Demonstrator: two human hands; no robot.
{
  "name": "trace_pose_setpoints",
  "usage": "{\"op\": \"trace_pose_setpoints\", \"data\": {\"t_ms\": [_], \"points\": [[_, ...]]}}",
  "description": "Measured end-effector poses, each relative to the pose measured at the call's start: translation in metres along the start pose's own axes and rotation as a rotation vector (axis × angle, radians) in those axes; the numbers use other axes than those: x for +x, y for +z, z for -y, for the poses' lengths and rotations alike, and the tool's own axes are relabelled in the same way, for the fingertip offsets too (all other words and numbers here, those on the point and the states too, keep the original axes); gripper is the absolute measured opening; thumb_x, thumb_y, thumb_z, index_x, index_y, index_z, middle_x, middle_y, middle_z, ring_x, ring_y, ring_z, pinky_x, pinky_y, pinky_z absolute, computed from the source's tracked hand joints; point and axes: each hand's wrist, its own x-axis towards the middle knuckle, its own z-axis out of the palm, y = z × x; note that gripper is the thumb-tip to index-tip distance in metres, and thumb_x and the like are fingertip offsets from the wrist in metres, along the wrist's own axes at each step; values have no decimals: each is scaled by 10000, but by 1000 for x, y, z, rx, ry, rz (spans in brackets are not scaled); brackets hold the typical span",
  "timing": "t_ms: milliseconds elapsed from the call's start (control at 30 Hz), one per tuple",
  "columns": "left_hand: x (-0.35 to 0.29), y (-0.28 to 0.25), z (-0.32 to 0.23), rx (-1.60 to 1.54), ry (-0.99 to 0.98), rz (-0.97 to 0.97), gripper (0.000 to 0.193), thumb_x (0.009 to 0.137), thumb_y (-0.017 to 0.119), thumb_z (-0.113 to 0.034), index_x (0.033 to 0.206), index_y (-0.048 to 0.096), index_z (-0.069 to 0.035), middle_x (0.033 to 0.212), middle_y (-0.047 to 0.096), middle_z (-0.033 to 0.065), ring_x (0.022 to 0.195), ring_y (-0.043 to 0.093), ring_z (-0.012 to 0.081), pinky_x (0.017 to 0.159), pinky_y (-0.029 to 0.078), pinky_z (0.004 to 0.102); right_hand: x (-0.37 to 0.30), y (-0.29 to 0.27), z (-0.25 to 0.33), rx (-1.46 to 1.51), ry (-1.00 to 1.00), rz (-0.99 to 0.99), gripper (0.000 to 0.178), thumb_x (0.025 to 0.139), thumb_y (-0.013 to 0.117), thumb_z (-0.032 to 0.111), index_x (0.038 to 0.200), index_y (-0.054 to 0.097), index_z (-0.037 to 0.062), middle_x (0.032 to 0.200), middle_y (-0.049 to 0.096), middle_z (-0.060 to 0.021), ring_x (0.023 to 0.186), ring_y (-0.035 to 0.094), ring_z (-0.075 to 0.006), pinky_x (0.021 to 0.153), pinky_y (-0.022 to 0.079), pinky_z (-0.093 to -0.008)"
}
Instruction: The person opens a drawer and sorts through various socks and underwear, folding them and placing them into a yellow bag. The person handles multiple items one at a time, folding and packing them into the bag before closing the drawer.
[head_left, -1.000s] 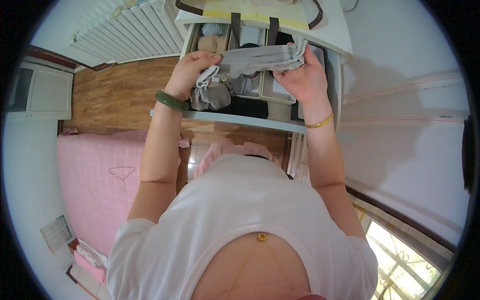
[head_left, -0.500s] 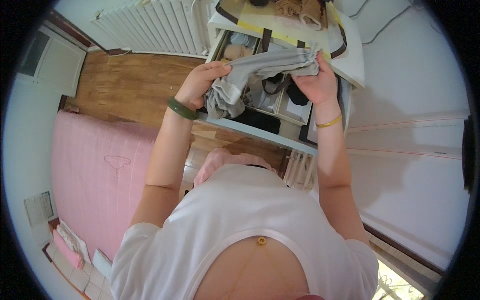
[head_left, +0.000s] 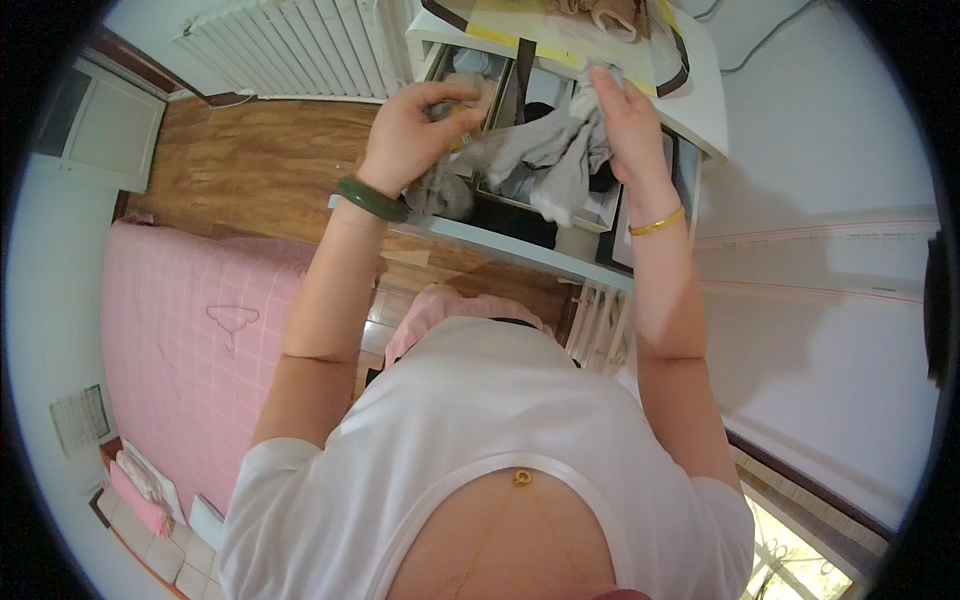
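My right hand (head_left: 630, 118) grips a limp, light grey garment (head_left: 565, 150) by its upper end, above the open drawer (head_left: 480, 228). Its loose ends hang down toward the compartments, partly smeared by motion. My left hand (head_left: 418, 132) is raised over the drawer's left side, its thumb and fingers apart with nothing between them. Under that hand shows a blurred grey bundle (head_left: 443, 192); whether it joins the garment I cannot tell. Inside the drawer, dividers separate beige cloth (head_left: 468, 92), black cloth (head_left: 515, 222) and other folded pieces.
On the white cabinet top (head_left: 705, 120) sits a clear bag with yellow edging (head_left: 525, 22) and dark straps, brown cloth inside. A white radiator (head_left: 290, 55) stands against the far wall. To the left is a bed with a pink cover (head_left: 190, 330), a hanger (head_left: 232, 318) on it.
My left hand has let go of its end of the grey garment, which was stretched between both hands. The garment now dangles from my right hand, which has moved slightly farther away and left.
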Motion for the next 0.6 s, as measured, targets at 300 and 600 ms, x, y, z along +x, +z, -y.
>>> {"op": "trace_pose_setpoints", "data": {"t_ms": [300, 600], "points": [[13, 36, -33, -816, -401, 296, 312, 914, 639, -112, 1204, 589, -10, 1064, 652, 24, 943, 610, 109, 832, 501, 264, -3, -13, -1, 792, 370, 720, 417, 906, 644, 369, 1149, 605, 33, 798, 590, 13, 678, 531, -64, 594, 435, -217], [7, 39, -27, -662, -347, 223, 328, 877, 711, -196, 1110, 609, 11, 971, 657, 27, 857, 597, 82, 746, 494, 228, -28, 15, -4, 60, 112, 256, 274, 811, 753, 153, 1026, 674, 3, 949, 686, -34, 833, 621, -102, 759, 490, -253]]}}
